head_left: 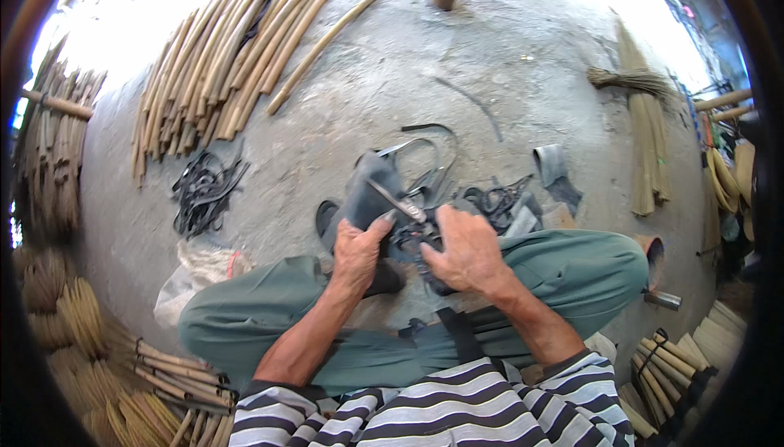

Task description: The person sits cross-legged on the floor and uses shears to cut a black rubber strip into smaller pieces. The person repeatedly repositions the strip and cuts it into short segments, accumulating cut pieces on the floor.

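I sit cross-legged on a concrete floor in grey-green trousers. My left hand (357, 252) grips a wide piece of dark rubber sheet (365, 194) that stands up in front of my knees. My right hand (467, 252) holds large scissors (400, 202) whose blades lie across the rubber; the handles are hidden under my fingers. Cut black rubber strips (425, 171) curl on the floor just beyond the sheet.
A pile of black rubber strips (202, 192) lies to the left. Bamboo poles (229, 55) lie at the far left, more bundles (57, 161) along the left edge. Grass brooms (645, 120) lie at the right. A white plastic bag (196, 271) rests by my left knee.
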The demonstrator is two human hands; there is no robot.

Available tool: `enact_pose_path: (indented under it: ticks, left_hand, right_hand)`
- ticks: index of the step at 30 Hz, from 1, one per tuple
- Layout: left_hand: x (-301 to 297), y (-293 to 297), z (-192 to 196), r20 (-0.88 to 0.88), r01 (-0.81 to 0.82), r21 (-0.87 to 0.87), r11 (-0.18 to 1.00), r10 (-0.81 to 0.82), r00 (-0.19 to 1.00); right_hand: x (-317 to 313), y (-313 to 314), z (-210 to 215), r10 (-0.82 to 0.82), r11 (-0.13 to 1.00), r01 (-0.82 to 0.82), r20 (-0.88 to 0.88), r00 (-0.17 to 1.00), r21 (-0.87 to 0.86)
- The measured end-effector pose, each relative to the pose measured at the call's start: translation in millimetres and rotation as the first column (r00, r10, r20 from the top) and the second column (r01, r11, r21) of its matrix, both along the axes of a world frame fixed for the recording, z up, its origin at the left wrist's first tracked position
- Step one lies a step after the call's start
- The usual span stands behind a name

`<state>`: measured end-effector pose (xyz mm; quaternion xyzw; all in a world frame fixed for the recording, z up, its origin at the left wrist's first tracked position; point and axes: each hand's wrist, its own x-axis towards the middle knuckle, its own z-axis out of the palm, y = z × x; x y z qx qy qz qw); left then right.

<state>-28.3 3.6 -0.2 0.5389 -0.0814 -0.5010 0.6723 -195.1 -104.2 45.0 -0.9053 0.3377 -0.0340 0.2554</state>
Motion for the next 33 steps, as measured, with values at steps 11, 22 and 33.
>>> enact_pose_path:
  ticks: [11, 22, 33]
  left_hand:
    - [2.5, 1.4, -5.2, 0.192, 0.084, -0.005, 0.996, -0.082, 0.978]
    - [17.1, -4.1, 4.0, -0.393, -0.052, -0.051, 0.997, 0.028, 0.919]
    - [3.8, -0.4, 2.5, -0.115, -0.054, -0.039, 0.998, 0.049, 0.992]
  right_hand:
    - [-8.0, -0.4, -2.6, 0.009, 0.999, 0.000, 0.180, 0.984, -0.053]
    - [-14.4, -1.9, 4.1, 0.004, 0.977, -0.013, 0.047, 0.999, 0.212]
    - [-6.1, 2.6, -4.7, 0.002, 0.998, 0.004, 0.093, 0.996, -0.058]
